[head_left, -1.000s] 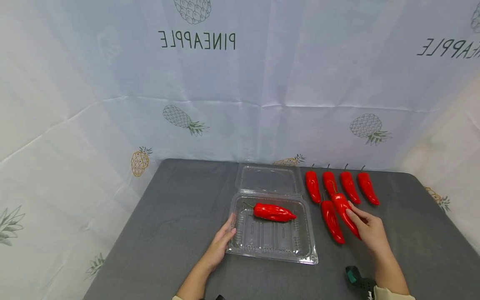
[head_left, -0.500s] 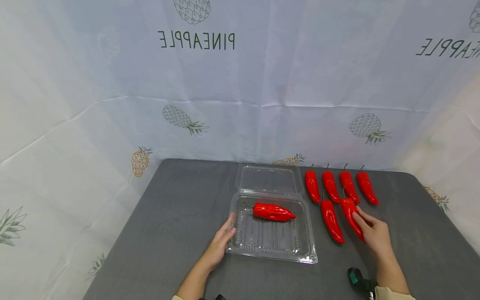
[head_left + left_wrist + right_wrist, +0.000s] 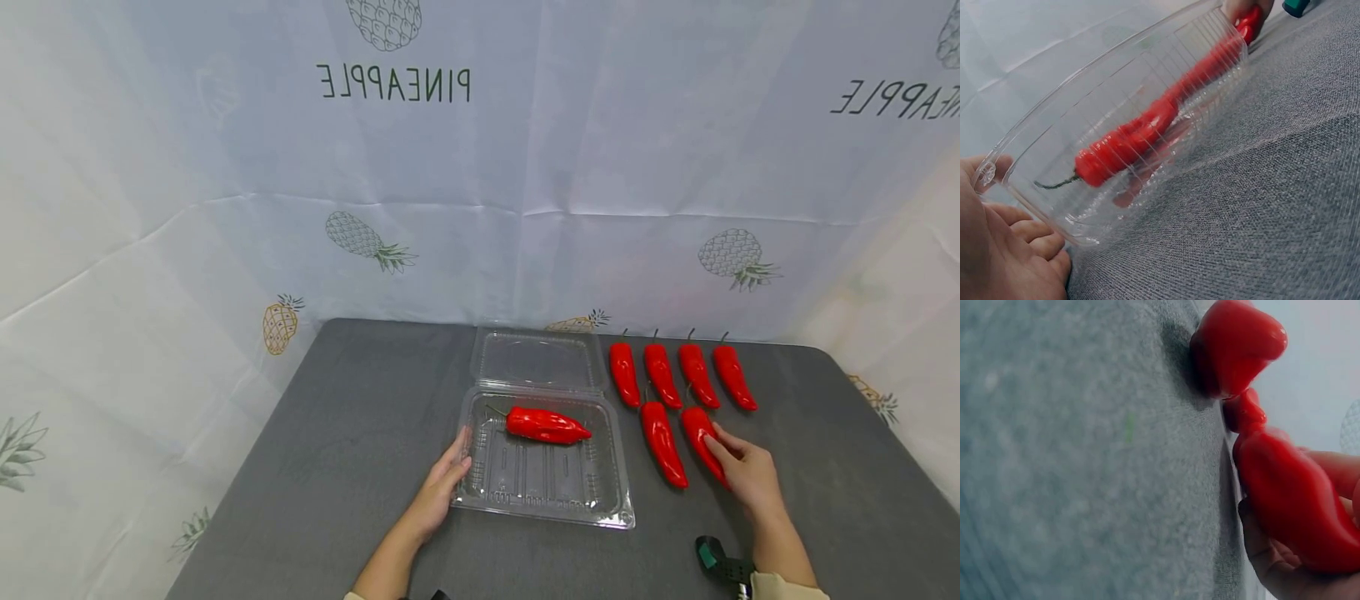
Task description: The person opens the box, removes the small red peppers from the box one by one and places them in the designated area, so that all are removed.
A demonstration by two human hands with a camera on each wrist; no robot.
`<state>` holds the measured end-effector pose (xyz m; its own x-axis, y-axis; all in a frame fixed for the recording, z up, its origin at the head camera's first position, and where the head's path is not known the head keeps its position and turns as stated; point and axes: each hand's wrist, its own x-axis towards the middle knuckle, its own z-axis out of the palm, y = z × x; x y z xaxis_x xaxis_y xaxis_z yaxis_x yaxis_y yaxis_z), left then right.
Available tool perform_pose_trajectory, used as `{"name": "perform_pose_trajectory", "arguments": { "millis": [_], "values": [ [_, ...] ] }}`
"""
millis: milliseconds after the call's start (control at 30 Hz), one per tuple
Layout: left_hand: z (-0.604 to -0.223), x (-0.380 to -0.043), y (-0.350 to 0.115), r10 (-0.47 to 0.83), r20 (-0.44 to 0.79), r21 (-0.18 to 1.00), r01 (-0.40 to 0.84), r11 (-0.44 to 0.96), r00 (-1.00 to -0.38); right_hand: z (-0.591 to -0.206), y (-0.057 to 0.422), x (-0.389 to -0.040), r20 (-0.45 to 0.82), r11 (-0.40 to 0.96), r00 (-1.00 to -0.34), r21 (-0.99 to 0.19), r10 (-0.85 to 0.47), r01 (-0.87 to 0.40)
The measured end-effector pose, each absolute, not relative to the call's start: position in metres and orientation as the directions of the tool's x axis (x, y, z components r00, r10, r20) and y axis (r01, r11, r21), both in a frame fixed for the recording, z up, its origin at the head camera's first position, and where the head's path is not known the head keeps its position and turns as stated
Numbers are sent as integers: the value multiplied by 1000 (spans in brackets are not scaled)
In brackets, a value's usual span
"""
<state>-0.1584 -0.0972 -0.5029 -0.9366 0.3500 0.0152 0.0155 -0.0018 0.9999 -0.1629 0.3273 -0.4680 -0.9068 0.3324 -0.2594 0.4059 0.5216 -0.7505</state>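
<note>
My left hand (image 3: 437, 492) holds the left wall of a clear plastic clamshell box (image 3: 525, 505), thumb over the rim, fingers against the outside. One red pepper (image 3: 547, 425) with a green stem lies crosswise in its base, stem to the left. To the right of the box, my right hand (image 3: 750, 477) grips a red pepper (image 3: 1294, 500) between thumb and fingers, low over the table. That pepper lies alongside another red pepper (image 3: 663, 446), stem end pointing away from me.
Behind these two peppers, several more red peppers (image 3: 693, 375) lie in a row at the table's back right. The box's lid (image 3: 536, 358) is folded back flat. A patterned white cloth (image 3: 480, 267) hangs behind the grey table (image 3: 360, 433).
My right hand has moved the gripped pepper slightly right and down, away from overlapping the back row, to beside the front pepper. My left hand and the box have stayed put.
</note>
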Motion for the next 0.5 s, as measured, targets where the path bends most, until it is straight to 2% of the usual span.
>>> {"name": "perform_pose_trajectory", "arguments": {
  "millis": [500],
  "values": [
    [-504,-158,-97,348,22,1000,23,-3,-937,-472,328,-165,-191,625,-930,-696,315,355]
  ]
}}
